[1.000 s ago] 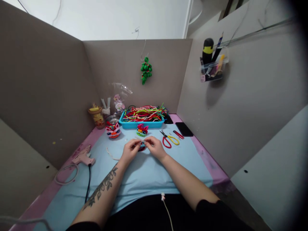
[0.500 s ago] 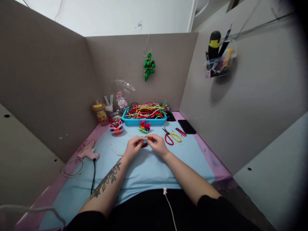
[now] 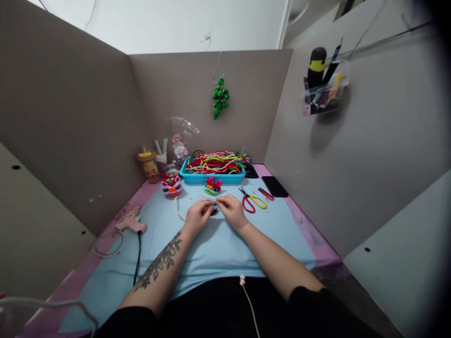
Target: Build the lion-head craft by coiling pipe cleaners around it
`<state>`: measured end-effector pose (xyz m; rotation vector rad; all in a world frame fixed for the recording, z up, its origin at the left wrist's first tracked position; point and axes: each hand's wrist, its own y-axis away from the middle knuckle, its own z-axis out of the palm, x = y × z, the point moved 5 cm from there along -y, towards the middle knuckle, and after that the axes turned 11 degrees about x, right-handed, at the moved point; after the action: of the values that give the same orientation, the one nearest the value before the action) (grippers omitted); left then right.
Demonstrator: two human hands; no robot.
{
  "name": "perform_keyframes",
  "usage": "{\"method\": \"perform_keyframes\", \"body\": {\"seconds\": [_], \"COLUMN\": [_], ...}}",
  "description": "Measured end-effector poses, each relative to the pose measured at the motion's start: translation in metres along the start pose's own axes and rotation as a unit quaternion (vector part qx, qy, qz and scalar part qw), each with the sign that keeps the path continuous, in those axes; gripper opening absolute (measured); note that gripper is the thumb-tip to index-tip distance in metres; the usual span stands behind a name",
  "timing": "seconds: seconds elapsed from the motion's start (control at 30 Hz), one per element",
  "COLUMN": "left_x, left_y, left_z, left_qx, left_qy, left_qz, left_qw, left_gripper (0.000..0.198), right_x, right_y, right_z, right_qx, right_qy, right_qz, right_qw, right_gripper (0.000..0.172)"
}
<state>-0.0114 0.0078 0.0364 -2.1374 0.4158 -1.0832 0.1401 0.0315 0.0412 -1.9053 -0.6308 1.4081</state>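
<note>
Forearms (image 3: pixel 164 265) slanting inward, both hands (image 3: pixel 198 216) (image 3: pixel 230 212) nearly meet, pinching a small blue-and-red piece (image 3: pixel 214 206) between them.

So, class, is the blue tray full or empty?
Full: the blue tray is heaped with coloured strands, which rise above its rim.

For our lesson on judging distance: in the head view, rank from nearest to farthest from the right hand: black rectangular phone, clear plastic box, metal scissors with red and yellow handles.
1. Scissors: just right of the right hand.
2. Phone: farther right, near the grey wall.
3. Box: high up at that wall.
</note>
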Motion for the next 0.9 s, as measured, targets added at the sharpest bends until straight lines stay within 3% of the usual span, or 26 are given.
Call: {"method": "perform_keyframes", "body": {"seconds": [0.33, 0.6, 0.77, 0.9], "left_x": [0.01, 0.027, 0.033, 0.036], "left_y": [0.004, -0.005, -0.019, -0.035], "left_z": [0.003, -0.002, -0.01, -0.018], "left_qx": [-0.003, -0.068, -0.129, -0.164], "left_qy": [-0.132, -0.36, -0.358, -0.298], "left_qz": [0.057, 0.113, 0.18, 0.212], "left_qw": [0.99, 0.924, 0.907, 0.916], "left_gripper": [0.02, 0.022, 0.019, 0.017], "right_x": [-0.001, -0.002, -0.001, -0.001], "right_y": [0.003, 0.002, 0.002, 0.004], "right_z": [0.008, 0.016, 0.018, 0.02], "right_qx": [-0.027, -0.098, -0.121, -0.132], "right_qy": [0.174, 0.28, 0.276, 0.238], "right_qz": [-0.053, -0.096, -0.119, -0.138], "right_qw": [0.983, 0.95, 0.946, 0.952], "right_gripper": [0.023, 0.024, 0.021, 0.02]}}
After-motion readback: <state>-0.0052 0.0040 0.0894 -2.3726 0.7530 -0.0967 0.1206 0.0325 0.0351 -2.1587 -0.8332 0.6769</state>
